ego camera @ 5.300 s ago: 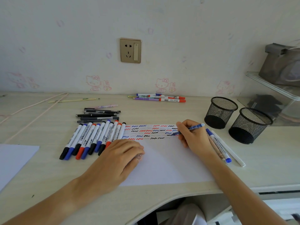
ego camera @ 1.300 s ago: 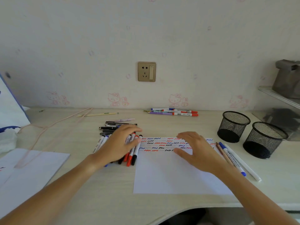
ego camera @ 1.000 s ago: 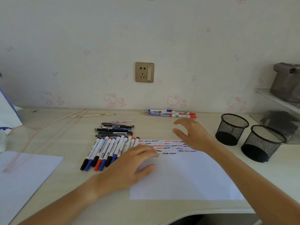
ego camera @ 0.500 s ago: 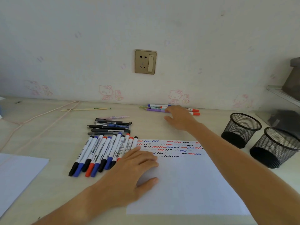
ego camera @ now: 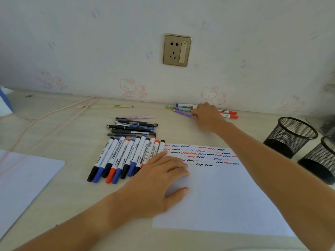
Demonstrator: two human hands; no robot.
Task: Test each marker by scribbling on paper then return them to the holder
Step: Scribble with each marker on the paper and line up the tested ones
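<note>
Desk (ego camera: 54, 134) fills the frame, wall behind. Paper (ego camera: 223, 196) sits at centre, squiggle rows in red, blue and black along its 12 o'clock edge. Second sheet (ego camera: 21, 180) at 9 o'clock, well apart.

Two mesh holders (ego camera: 291, 134) at 3 o'clock of the paper, no markers visible in them.

Left hand (ego camera: 159, 182) lies flat on the paper's 9 o'clock corner, fingers straight and slightly spread, pinning it. Just beside it, at 10 o'clock: row of whiteboard markers (ego camera: 125, 158), capped, side by side. Stack of dark pens (ego camera: 132, 127) above that row.

Right hand (ego camera: 208, 118) is out at 12 o'clock, over the small marker cluster (ego camera: 183, 110) by the wall. Fingers curled down onto it, seemingly round the purple marker (ego camera: 183, 114); can't confirm a closed pinch, the back of the hand hides the fingertips.

Step in hand, my read: fetch the next untested marker.
- take one barrel only, the cluster lies touching, easy to drag neighbours
- pinch mid-barrel, lift clear before pulling back
- keep left hand down so the paper doesn't shift
- scribble below the last row, blank area there
</note>
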